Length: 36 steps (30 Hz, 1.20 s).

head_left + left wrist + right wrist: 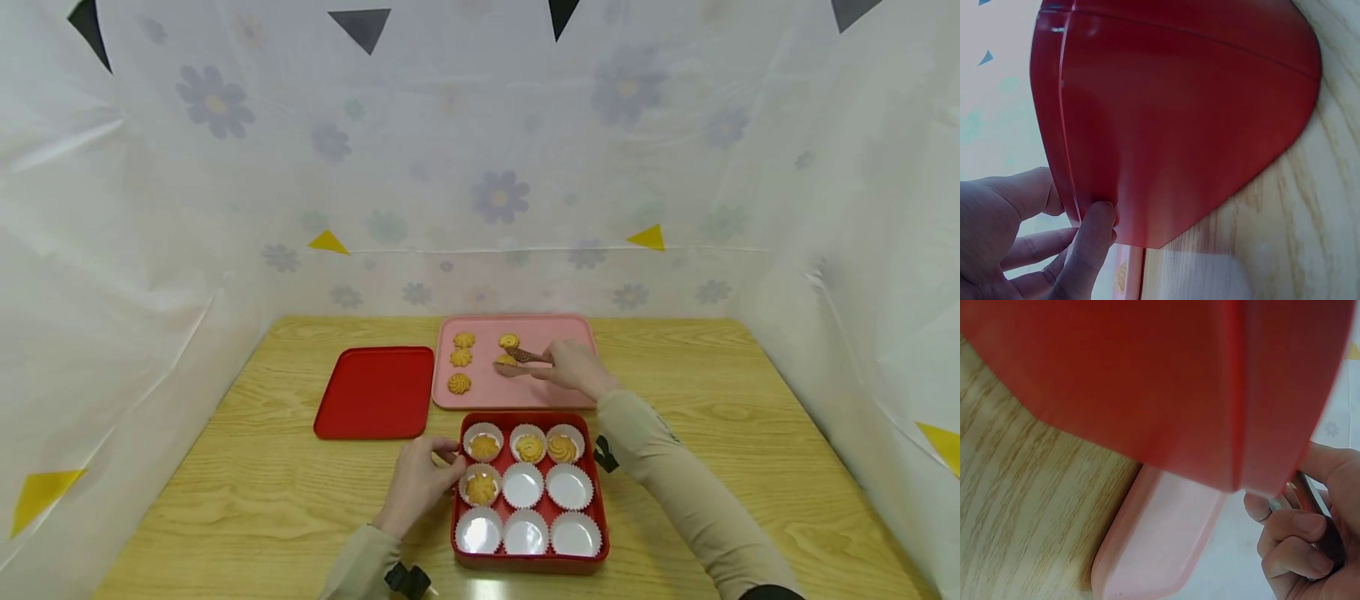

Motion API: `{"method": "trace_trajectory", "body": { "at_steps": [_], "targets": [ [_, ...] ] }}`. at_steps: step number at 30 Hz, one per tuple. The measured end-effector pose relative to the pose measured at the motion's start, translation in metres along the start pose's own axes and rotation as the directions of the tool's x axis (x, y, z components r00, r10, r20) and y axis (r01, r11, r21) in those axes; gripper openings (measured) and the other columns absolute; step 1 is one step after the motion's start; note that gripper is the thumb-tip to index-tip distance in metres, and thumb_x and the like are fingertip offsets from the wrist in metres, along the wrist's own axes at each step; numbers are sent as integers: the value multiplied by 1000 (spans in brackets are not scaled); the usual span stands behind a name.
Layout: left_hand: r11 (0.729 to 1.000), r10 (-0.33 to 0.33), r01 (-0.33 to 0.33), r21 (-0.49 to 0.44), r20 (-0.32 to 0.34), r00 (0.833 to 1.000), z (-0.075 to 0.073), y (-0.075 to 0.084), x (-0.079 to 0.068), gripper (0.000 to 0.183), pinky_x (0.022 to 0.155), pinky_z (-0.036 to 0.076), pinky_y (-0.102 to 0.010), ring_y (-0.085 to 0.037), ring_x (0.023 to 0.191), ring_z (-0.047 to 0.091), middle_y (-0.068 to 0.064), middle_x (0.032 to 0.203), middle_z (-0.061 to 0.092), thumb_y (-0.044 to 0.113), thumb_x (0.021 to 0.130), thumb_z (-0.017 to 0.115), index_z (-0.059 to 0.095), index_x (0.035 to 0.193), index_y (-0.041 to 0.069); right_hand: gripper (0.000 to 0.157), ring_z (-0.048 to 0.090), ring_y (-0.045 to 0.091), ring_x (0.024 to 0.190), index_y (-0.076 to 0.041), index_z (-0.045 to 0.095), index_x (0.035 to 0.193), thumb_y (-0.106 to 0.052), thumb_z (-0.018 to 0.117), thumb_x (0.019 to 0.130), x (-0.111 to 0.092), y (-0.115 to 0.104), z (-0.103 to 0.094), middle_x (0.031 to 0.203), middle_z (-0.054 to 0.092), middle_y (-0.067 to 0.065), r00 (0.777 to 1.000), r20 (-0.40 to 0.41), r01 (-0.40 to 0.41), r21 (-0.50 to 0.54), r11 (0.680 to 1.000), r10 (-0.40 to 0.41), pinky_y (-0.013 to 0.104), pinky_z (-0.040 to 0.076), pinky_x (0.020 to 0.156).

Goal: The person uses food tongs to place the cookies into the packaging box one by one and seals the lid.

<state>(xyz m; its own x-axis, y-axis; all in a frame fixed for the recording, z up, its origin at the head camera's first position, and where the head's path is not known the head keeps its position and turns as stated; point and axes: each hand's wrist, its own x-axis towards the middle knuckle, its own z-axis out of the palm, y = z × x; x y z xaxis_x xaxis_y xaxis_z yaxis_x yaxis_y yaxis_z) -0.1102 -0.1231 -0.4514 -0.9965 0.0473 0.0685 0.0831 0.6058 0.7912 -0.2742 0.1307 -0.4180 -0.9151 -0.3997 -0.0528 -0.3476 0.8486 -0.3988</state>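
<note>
My right hand (577, 371) holds a pair of brown tongs (531, 357) over the pink tray (525, 396). The tong tips straddle a butter cookie (507, 360); whether they touch it I cannot tell. Just behind lies another cookie (509, 341). My left hand (423, 479) pinches the left wall of a red box (532, 563), with fingers (1094, 234) against its outside in the left wrist view. White paper cups line the box in a grid. Cookies sit in the back-row cups and the middle-left cup (481, 488); the other cups are bare, such as the centre cup (522, 485).
A red lid (375, 393) lies flat left of the pink tray. Along that tray's left side are three more cookies, the nearest a swirled cookie (459, 383). The wooden table (247, 500) is enclosed by a pale flowered sheet (450, 167) at the back and sides.
</note>
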Motion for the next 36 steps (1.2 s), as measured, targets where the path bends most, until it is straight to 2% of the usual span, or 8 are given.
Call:
{"method": "trace_trajectory", "body": {
  "at_steps": [12, 21, 26, 33, 36],
  "targets": [
    [1000, 7, -7, 10, -4, 1000, 0, -1, 0, 22, 51, 44, -20, -6, 58, 55, -8, 77, 72, 10, 82, 70, 76, 99, -2, 27, 39, 11, 56, -4, 70, 83, -29, 72, 92, -1, -1, 0, 63, 52, -1, 999, 9, -33, 7, 999, 33, 24, 31, 52],
    [1000, 13, -12, 20, -10, 1000, 1, -1, 0, 21, 52, 44, -20, -8, 62, 55, -7, 77, 72, 11, 82, 71, 77, 99, -1, 29, 40, 11, 56, -3, 70, 82, -30, 72, 92, -3, -1, 0, 64, 53, 0, 999, 2, -32, 15, 999, 32, 24, 31, 53],
    [1000, 17, -17, 20, -11, 1000, 1, -1, 1, 21, 52, 44, -20, -8, 62, 55, -7, 77, 72, 11, 82, 71, 77, 98, -1, 29, 39, 11, 55, -3, 73, 83, -30, 71, 92, -5, -1, 0, 64, 59, 2, 1000, -15, -2, 1, 1000, 2, 24, 31, 53],
    [1000, 15, -14, 21, -12, 1000, 1, -2, 1, 21, 52, 44, -20, -8, 62, 55, -7, 76, 72, 11, 82, 71, 77, 98, -1, 30, 26, 9, 49, -2, 71, 78, -28, 71, 93, -12, 0, -2, 52, 35, -5, 999, -30, 26, 52, 998, -24, 25, 24, 51],
    [1000, 11, -11, 23, -12, 1000, 1, -2, 1, 21, 52, 43, -20, -8, 62, 54, -6, 76, 72, 11, 82, 71, 77, 98, -1, 26, 27, 10, 50, -3, 72, 81, -26, 70, 94, -16, 0, -3, 53, 39, -4, 999, -33, 33, 75, 997, -31, 26, 26, 52]
  ]
}}
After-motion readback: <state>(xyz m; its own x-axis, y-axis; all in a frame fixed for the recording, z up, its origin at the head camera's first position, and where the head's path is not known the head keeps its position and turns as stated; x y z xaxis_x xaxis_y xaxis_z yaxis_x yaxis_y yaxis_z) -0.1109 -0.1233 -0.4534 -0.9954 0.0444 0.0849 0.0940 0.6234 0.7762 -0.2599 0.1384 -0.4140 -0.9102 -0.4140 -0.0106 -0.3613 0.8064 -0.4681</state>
